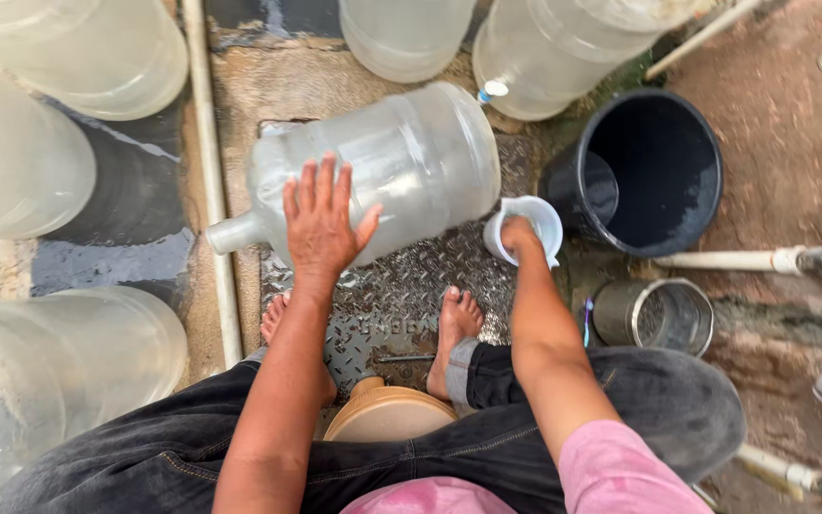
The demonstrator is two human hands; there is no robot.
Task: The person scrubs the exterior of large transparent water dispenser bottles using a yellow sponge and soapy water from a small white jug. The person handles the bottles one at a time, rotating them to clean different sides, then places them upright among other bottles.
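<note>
Water jug (401,162) lying on side on metal floor plate (411,276), neck pointing left. Left hand (321,224) flat on jug, fingers spread. Right hand (520,236) closed around small white cup (537,221), just beside jug's base. Black bucket (706,205) near right. Steel canister (654,314) below bucket. Bare feet on plate. More jugs stand around.
</note>
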